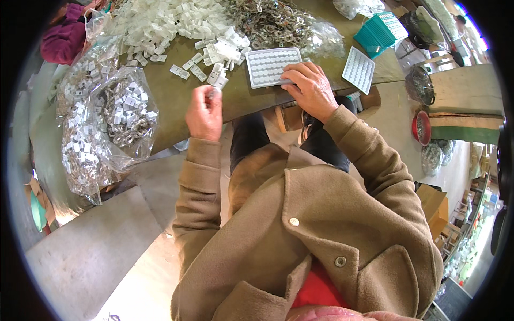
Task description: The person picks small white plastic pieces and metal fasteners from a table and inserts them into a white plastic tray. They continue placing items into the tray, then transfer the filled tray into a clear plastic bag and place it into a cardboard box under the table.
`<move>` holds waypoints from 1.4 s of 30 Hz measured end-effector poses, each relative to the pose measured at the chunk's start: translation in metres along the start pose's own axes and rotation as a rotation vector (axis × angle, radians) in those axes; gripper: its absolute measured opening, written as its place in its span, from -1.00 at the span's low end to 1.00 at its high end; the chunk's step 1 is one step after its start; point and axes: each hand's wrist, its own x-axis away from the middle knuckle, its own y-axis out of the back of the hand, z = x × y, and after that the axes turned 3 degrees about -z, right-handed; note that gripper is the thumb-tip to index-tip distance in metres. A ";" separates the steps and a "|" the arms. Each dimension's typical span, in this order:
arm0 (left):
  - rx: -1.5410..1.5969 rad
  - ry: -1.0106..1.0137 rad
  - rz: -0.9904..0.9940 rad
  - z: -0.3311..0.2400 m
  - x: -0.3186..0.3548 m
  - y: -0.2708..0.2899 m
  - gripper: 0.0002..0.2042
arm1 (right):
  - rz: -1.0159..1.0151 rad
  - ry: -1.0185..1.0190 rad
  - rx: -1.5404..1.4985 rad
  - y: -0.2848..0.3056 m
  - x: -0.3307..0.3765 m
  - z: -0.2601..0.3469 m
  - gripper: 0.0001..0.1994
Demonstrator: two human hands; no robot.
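Observation:
My left hand (pixel 204 113) is closed in a pinch near the table edge. A small greyish thing shows at its fingertips, too covered to make out. Just beyond those fingers lie white plastic pieces (pixel 217 76), at the near end of a big white heap (pixel 160 24). To the right, a white tray (pixel 256 80) with rows of small raised shapes lies flat on the table. My right hand (pixel 313 91) rests over the tray's right end, its fingers bent onto the surface and near rim. Whether those fingers also hold a small piece is hidden.
Behind the tray is a pile of metal pieces (pixel 270 24). Clear bags of white and metal parts (pixel 126 115) stand on the left. A second white tray (pixel 357 69) and stacked teal trays (pixel 375 36) lie right. A red basin (pixel 421 127) stands farther right.

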 end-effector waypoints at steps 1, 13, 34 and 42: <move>0.120 -0.039 -0.106 0.002 -0.002 0.002 -0.78 | 0.007 0.011 0.000 -0.001 0.000 0.001 -0.80; -0.191 -0.014 -0.071 0.019 -0.003 0.026 -0.70 | 0.090 -0.013 -0.369 -0.046 -0.060 0.069 -0.80; -0.137 0.530 -0.488 0.048 0.031 0.168 -0.59 | 0.068 -0.005 -0.469 -0.168 -0.241 0.184 -0.64; 0.517 0.671 -0.557 0.007 -0.004 0.247 -0.65 | 0.079 0.134 -0.469 -0.152 -0.333 0.217 -0.81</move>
